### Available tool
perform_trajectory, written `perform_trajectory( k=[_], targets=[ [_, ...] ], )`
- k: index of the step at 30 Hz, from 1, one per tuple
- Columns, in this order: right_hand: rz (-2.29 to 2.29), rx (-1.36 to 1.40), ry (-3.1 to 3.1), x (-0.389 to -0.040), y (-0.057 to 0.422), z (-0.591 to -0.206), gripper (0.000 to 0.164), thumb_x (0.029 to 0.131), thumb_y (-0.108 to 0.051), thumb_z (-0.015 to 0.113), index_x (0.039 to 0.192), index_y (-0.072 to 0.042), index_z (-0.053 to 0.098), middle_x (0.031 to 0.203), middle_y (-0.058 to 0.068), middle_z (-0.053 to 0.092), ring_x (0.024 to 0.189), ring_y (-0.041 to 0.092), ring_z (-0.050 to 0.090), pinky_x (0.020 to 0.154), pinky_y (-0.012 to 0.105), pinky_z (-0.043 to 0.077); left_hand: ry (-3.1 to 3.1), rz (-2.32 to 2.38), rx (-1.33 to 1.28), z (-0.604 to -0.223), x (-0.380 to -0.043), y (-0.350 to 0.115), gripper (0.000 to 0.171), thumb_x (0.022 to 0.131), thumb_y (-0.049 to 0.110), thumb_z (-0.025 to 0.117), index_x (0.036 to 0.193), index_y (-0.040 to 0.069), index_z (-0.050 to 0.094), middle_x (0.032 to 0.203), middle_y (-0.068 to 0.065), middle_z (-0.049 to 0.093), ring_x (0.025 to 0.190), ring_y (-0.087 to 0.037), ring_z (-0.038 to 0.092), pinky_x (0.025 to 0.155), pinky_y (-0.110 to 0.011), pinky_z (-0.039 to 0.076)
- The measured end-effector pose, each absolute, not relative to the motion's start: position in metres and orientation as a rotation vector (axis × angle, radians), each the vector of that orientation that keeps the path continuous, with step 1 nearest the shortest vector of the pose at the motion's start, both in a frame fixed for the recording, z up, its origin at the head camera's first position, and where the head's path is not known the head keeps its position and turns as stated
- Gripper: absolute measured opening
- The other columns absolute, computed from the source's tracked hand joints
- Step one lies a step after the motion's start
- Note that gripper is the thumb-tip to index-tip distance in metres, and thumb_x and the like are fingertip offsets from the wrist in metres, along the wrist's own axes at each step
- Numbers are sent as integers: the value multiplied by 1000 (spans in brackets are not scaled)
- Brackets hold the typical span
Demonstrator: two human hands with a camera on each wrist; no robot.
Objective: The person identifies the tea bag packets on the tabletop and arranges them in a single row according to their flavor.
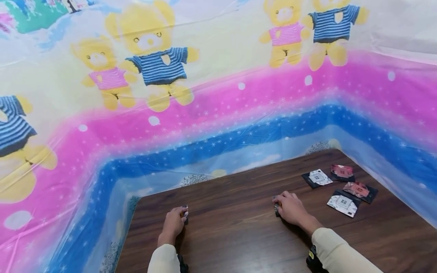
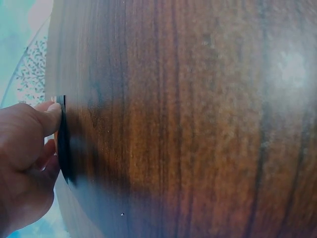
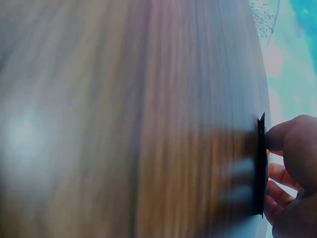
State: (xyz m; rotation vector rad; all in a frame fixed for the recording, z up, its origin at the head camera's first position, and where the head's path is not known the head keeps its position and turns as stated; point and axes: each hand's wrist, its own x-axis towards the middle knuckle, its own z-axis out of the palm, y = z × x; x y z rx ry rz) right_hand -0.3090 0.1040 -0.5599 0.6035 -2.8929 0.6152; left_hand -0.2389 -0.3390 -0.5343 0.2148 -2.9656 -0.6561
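My left hand [image 1: 173, 223], over the left part of the brown wooden table [image 1: 232, 220], pinches a thin flat packet. In the left wrist view that packet [image 2: 63, 144] is seen nearly edge-on, its dark side facing the wood. Farther right, my right hand [image 1: 290, 208] grips a similar flat packet by its face, thumb and fingers on it. The right wrist view shows this packet [image 3: 260, 173] as a narrow dark strip, close over the tabletop. Fingers hide most of the printed face of both packets.
At the table's right lie several flat packets: a white-and-black one [image 1: 318, 177], a red one [image 1: 342, 171], another red one [image 1: 356, 189] and a white one [image 1: 343, 203] nearest me. A bear-print cloth [image 1: 218, 113] hangs around the table's far and side edges.
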Motion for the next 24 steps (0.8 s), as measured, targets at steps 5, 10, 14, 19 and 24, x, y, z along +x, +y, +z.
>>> perform_trajectory(
  k=[5, 10, 14, 19, 24],
  targets=[
    [641, 610, -2929, -309, 85, -557, 25, 93, -14, 70, 117, -13, 73, 119, 12, 63, 113, 40, 57, 96, 58, 48, -2969, -674, 243, -534, -238, -339, 35, 97, 4, 65, 132, 5, 66, 144, -26, 55, 133, -51, 49, 110, -63, 41],
    [656, 628, -2934, -309, 68, -556, 23, 92, -13, 70, 115, -14, 73, 119, 12, 63, 113, 39, 57, 96, 57, 48, -2964, -672, 251, -534, -235, -339, 35, 97, 4, 65, 132, 6, 66, 144, -26, 56, 132, -50, 49, 109, -63, 41],
    [673, 654, -2923, -308, 54, -555, 22, 92, -13, 70, 114, -15, 74, 119, 11, 63, 113, 39, 57, 96, 57, 48, -2957, -678, 257, -534, -236, -340, 35, 98, 5, 65, 132, 7, 67, 145, -25, 55, 133, -50, 49, 109, -63, 42],
    [729, 672, -2901, -307, 38, -556, 22, 91, -13, 71, 113, -14, 74, 118, 10, 64, 114, 40, 57, 97, 57, 48, -2951, -674, 258, -537, -239, -340, 35, 97, 5, 66, 132, 7, 67, 144, -25, 56, 132, -49, 50, 108, -62, 42],
    [738, 706, -2880, -306, 21, -558, 23, 91, -13, 72, 113, -15, 74, 117, 9, 64, 112, 38, 57, 96, 56, 48, -2951, -666, 260, -537, -238, -340, 36, 97, 5, 66, 132, 8, 67, 143, -24, 57, 133, -49, 50, 110, -63, 41]
  ],
)
